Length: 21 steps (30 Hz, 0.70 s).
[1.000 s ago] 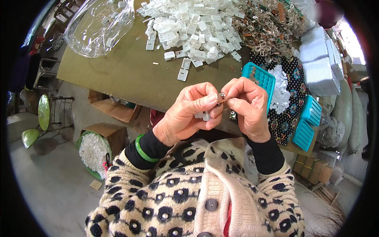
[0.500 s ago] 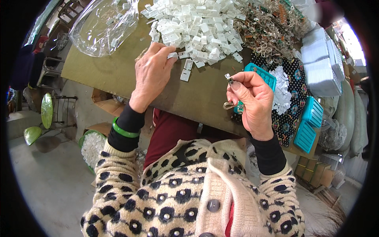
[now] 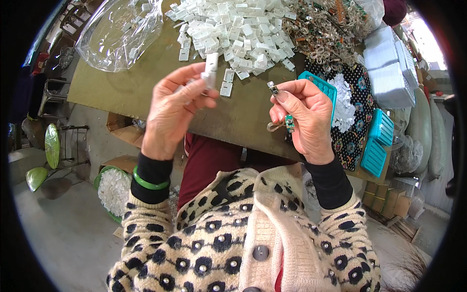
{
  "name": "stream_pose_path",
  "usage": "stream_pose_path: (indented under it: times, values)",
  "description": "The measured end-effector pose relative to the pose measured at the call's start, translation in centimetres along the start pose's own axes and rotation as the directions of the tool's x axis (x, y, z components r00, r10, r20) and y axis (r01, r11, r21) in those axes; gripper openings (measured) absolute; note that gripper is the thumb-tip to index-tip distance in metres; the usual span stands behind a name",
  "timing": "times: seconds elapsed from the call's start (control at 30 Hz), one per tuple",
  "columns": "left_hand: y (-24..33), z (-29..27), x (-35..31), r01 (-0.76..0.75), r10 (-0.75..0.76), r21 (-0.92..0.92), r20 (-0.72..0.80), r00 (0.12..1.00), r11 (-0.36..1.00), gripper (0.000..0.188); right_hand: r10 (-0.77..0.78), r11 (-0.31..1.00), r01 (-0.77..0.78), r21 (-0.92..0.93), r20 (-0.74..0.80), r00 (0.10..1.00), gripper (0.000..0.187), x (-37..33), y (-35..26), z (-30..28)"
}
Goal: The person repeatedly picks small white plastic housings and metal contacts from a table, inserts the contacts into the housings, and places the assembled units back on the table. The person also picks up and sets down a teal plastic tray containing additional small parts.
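My left hand [image 3: 172, 102] is raised over the table, its thumb and fingers pinching a small white plastic casing [image 3: 211, 68] that is slightly smeared by motion. Off to the right, my right hand [image 3: 309, 114] grips a small wired circuit board assembly: a dark board with a clear tip [image 3: 273, 88] sticks out past the thumb, and a green circuit board [image 3: 290, 123] with a looped wire hangs below the fingers. Ahead of both hands lies a heap of white plastic casings [image 3: 243, 34]. A pair of loose casings [image 3: 226, 82] lies between my hands at its near edge.
Right of the heap is a tangle of clear wires with small boards [image 3: 328, 29]. A teal tray [image 3: 318, 87] and white flat pieces [image 3: 344, 109] sit beside my right hand. White trays [image 3: 389, 68] are stacked beyond. A clear plastic bag [image 3: 119, 34] lies at the far left.
My left hand has come away from the edge of the heap with a white casing and turned it upright. My right hand has shifted slightly left, still gripping the circuit board assembly.
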<state>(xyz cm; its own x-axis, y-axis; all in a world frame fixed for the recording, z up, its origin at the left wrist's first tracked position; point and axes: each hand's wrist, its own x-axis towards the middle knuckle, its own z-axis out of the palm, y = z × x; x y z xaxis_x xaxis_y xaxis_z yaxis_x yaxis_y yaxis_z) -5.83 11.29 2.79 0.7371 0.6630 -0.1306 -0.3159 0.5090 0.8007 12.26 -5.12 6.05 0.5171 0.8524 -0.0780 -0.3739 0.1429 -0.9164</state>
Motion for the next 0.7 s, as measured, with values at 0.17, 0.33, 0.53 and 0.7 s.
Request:
stream_pose_path:
  times: [0.17,0.33,0.53,0.7]
  values:
    - [-2.6,3.8,-1.4,0.228,-0.181,-0.284,0.183,0.966,0.931,0.024,-0.003,0.998,0.004,-0.056,0.005,1.000,0.007,-0.6,0.1,1.0]
    - [-3.8,5.5,-1.1,0.244,-0.188,-0.296,0.206,0.960,0.924,0.027,-0.069,0.992,0.065,-0.107,-0.026,0.997,0.006,-1.4,-0.7,0.7]
    - [-4.8,6.3,-1.1,0.160,-0.129,-0.225,0.144,0.981,0.961,0.029,0.031,0.994,-0.037,-0.105,-0.052,0.998,0.006,-1.8,-1.1,0.4]
    - [-5.7,6.7,-1.0,0.052,-0.024,-0.247,0.115,0.993,0.968,0.030,0.018,0.981,-0.033,-0.192,-0.078,0.997,0.008,-1.9,-0.9,0.1]
